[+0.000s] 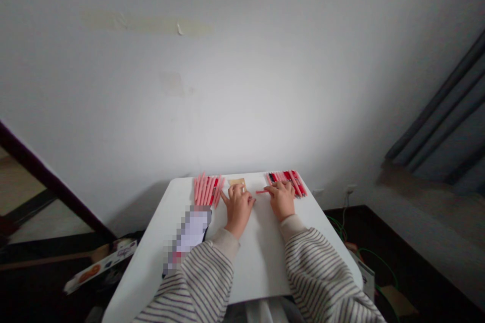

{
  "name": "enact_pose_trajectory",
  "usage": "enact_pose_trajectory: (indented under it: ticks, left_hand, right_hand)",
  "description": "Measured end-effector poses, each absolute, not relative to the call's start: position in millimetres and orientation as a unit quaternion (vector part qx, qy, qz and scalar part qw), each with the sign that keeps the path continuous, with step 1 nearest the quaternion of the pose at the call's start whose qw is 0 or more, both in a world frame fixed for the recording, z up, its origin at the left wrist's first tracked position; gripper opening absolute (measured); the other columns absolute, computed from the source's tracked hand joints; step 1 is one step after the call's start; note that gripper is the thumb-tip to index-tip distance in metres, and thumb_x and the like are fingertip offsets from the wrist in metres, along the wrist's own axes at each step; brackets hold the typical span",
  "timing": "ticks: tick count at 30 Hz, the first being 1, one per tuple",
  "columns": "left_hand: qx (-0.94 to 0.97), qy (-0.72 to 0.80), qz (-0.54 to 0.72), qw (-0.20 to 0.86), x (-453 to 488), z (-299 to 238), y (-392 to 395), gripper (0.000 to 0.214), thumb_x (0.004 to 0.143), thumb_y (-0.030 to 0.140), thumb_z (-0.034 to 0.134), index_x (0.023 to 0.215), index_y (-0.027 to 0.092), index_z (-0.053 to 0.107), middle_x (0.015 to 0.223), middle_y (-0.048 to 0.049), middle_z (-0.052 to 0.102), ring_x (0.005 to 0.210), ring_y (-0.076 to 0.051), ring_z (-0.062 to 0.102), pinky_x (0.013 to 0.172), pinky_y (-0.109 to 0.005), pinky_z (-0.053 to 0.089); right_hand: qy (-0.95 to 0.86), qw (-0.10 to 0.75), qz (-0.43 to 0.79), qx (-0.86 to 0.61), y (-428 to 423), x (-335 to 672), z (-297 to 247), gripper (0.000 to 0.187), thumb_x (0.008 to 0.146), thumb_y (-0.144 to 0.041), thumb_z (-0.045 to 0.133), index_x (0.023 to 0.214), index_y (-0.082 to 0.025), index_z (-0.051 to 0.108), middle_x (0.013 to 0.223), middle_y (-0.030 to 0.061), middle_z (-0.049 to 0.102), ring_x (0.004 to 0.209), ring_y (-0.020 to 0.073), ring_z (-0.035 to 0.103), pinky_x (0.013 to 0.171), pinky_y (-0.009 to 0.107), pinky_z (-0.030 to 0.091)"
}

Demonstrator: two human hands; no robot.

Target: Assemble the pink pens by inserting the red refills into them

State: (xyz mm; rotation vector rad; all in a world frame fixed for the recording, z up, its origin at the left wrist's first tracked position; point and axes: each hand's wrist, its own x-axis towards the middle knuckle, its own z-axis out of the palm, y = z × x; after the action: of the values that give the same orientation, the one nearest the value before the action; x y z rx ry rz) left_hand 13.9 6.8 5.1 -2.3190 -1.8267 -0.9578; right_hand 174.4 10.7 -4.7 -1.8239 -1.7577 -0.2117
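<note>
Two rows of pink pens [206,189] lie across the white bench [261,262]; the right hand [281,200] pinches one loose pen [261,192], while the open left hand [238,208] rests just beside a tan card [237,182].

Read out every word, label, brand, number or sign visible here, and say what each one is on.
No text can be read in this view.
Printed box on the floor: marks beside an orange picture, too small to read.
Pixelated item on the table: blurred out, unreadable.
Pink and red pens: no legible marking.
Tan card: no legible marking.
</note>
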Motion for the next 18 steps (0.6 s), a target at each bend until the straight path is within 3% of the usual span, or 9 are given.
enact_pose_trajectory:
  ticks: [6, 18]
  left_hand:
    - [-0.728, -0.6, -0.329, 0.041, 9, 5, 6, 0.012, 0.078, 0.034, 0.063, 0.086, 0.028, 0.068, 0.118, -0.0041, 0.058, 0.116, -0.025, 0.042, 0.11, -0.06, 0.008]
    - [-0.673, -0.664, -0.317, 0.082, 2, 5, 5, 0.024, 0.084, 0.04, 0.05, 0.086, 0.026, 0.07, 0.118, -0.0085, 0.057, 0.12, -0.031, 0.037, 0.103, -0.062, 0.023]
  right_hand:
    - [-0.675, 0.301, -0.088, -0.668, 11, 178, -5, 0.024, 0.087, -0.019, 0.053, 0.087, -0.031, 0.073, 0.105, 0.0039, 0.061, 0.111, 0.0244, 0.034, 0.095, 0.041, 0.022]
    - [-0.731, 0.271, -0.046, -0.625, 9, 166, -3, 0.023, 0.086, -0.019, 0.057, 0.084, -0.035, 0.074, 0.112, 0.0032, 0.054, 0.115, 0.0232, 0.036, 0.1, 0.045, 0.02]
